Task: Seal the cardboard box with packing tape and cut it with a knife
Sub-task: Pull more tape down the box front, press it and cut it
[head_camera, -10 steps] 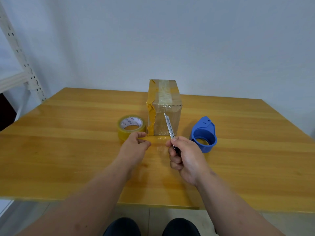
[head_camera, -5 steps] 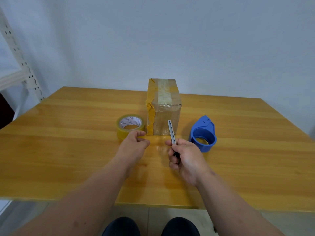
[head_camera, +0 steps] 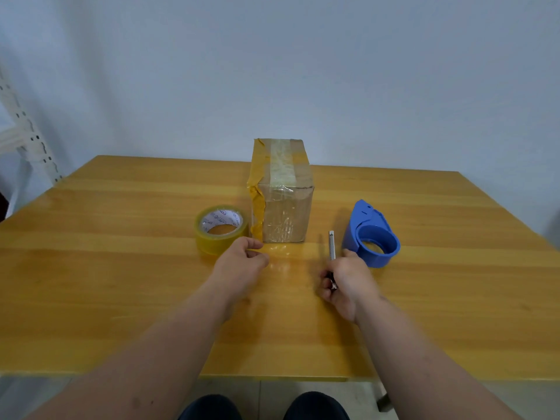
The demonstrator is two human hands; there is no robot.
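A small cardboard box [head_camera: 285, 204] stands upright mid-table, with yellowish tape along its left edge and clear tape across its top and front. A roll of packing tape [head_camera: 220, 232] lies flat just left of it. A strip of tape runs from the box's foot toward me, and my left hand [head_camera: 242, 263] pinches its end just above the table. My right hand [head_camera: 344, 281] grips a slim metal utility knife [head_camera: 331, 246], its tip pointing away from me, to the right of the box and beside the dispenser.
A blue tape dispenser [head_camera: 372, 239] sits right of the box, close to my right hand. The wooden table [head_camera: 121, 283] reaches a pale wall behind. A white metal shelf post [head_camera: 21, 137] stands at far left. My knees show below the table's near edge.
My right hand has carried the knife from the box's front face to the right, toward the dispenser, and lowered it. My left hand still holds the tape end in place.
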